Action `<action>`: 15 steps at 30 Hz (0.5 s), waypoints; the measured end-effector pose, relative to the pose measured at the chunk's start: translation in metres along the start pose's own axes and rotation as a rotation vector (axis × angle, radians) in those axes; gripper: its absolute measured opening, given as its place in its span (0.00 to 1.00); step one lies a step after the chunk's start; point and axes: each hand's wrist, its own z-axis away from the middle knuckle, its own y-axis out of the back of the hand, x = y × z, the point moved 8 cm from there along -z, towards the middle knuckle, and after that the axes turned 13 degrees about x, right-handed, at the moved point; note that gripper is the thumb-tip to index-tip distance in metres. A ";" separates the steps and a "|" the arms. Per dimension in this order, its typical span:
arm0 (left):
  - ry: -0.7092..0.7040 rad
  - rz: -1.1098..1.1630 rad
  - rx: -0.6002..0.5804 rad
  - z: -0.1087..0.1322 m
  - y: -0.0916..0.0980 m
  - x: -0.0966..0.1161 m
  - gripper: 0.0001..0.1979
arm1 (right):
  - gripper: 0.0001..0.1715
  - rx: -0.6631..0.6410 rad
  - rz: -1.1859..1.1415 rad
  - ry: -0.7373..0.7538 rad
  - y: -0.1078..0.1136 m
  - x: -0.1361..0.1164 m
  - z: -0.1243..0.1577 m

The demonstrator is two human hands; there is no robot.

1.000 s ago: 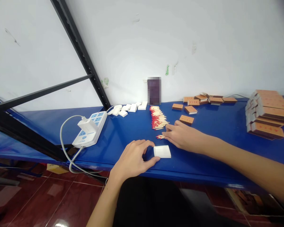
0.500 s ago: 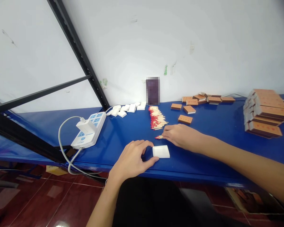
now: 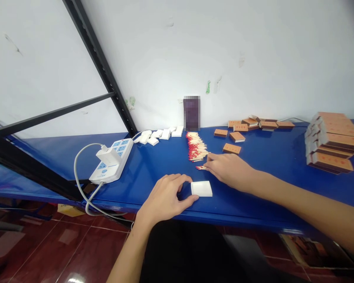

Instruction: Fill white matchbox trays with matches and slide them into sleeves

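Note:
My left hand (image 3: 168, 196) grips a white matchbox tray (image 3: 202, 189) at its left end, thumb and forefinger on either side, the tray lying flat near the front edge of the blue shelf (image 3: 153, 163). Between the closed fingertips of my right hand (image 3: 224, 167) is a small bunch of matches (image 3: 200, 168), their red heads pointing left. These matches are just beyond the tray. A pile of red-headed matches (image 3: 197, 147) lies behind them, spread in a column toward the wall.
White trays (image 3: 164, 134) lie at the back left, near a power strip (image 3: 113, 161) with a plugged-in charger and cable. Orange matchbox sleeves (image 3: 231, 148) lie scattered at the back right. Stacked matchboxes (image 3: 336, 137) stand far right. A dark pixelated rectangle (image 3: 191, 114) stands against the wall.
My right hand has shifted slightly up and to the right with the bunch of matches. My left hand and the tray stay in place.

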 end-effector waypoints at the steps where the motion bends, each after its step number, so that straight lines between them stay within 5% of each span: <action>1: 0.001 0.001 -0.001 0.000 0.000 0.000 0.13 | 0.18 0.002 0.005 -0.006 0.001 0.000 0.000; 15: -0.009 -0.015 -0.005 0.000 -0.001 0.000 0.14 | 0.10 0.014 -0.520 -0.065 0.002 0.011 -0.003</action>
